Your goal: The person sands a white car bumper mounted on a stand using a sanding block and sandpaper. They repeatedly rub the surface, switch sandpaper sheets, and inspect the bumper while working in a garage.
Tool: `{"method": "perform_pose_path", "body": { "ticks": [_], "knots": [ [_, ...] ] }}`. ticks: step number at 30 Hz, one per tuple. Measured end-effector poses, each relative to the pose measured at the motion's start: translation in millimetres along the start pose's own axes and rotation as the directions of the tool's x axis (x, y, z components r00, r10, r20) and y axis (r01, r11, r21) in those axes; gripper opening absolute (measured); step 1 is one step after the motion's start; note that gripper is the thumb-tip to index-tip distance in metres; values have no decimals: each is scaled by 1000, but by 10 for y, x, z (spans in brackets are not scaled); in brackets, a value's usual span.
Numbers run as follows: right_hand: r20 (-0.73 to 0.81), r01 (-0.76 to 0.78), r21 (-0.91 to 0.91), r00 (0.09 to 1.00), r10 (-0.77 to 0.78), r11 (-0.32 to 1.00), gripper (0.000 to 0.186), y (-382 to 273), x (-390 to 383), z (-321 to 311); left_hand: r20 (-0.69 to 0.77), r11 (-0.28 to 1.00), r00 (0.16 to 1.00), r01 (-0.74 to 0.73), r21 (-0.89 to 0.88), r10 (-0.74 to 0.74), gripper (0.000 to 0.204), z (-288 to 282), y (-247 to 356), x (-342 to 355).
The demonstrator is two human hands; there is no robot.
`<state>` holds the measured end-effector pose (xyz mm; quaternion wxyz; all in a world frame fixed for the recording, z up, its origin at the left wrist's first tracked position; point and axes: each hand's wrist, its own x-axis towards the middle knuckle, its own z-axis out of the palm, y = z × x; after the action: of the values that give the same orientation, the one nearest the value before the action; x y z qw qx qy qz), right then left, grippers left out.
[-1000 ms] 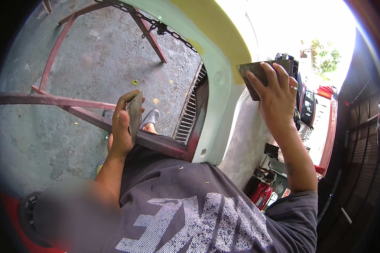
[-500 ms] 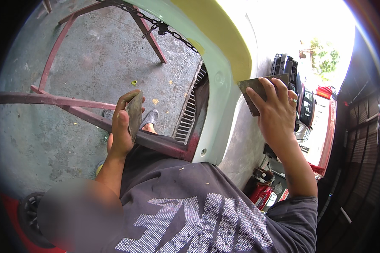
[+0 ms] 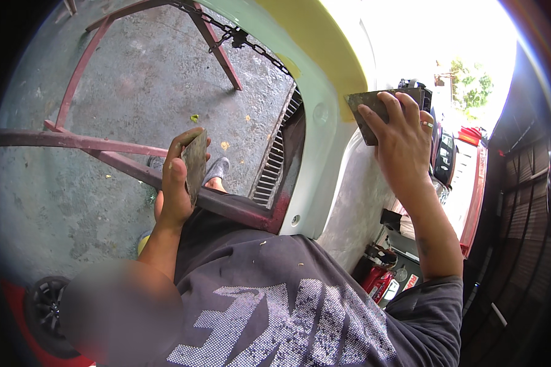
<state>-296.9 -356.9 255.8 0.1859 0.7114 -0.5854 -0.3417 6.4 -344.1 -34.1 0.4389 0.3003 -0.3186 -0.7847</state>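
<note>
A pale green car bumper (image 3: 315,144) curves in front of me, a broad band of yellow body filler (image 3: 324,55) along its upper face. My right hand (image 3: 404,147) is closed around a dark, flat rectangular filler spreader (image 3: 370,115), its fingers laid along the back. The spreader's left edge meets the end of the yellow band. To the left, my left hand (image 3: 176,189) grips a thin, grey, smeared plate (image 3: 195,165) upright on edge, thumb on the near side. That plate is apart from the bumper.
Dull red metal stand bars (image 3: 119,145) run under the bumper, and a black chain (image 3: 239,38) hangs across it. A floor drain grate (image 3: 274,162) lies beneath. Car parts (image 3: 382,284) and a red-and-white vehicle (image 3: 468,177) are at right; a wheel (image 3: 46,312) is at lower left.
My right hand and its spreader have shifted slightly up and to the right along the filler's edge, tilting a little. My left hand with the plate has stayed nearly still.
</note>
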Motion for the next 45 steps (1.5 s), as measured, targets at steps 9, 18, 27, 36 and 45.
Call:
{"method": "perform_pose_path", "body": {
  "ticks": [9, 18, 27, 36, 45],
  "knots": [
    [115, -1, -7, 993, 2, 1000, 51, -73, -177, -49, 3, 1000, 1000, 4, 13, -4, 101, 1, -5, 5],
    [189, -17, 132, 982, -9, 991, 47, -85, -316, -406, -1, 1000, 1000, -9, 22, 9, 99, 16, 31, 2],
    [190, -379, 787, 900, 393, 487, 57, 210, -1175, -739, -35, 922, 993, 89, -376, -110, 101, 58, 224, -33],
    [-150, 48, 973, 874, 463, 224, 60, -471, -1975, -268, 271, 696, 936, 350, -627, -227, 119, 906, 1236, -551],
    [-732, 554, 672, 596, 330, 491, 67, -748, -2614, 214, 405, 828, 866, 442, -344, -294, 75, 2441, 1073, -1514]
  ]
}}
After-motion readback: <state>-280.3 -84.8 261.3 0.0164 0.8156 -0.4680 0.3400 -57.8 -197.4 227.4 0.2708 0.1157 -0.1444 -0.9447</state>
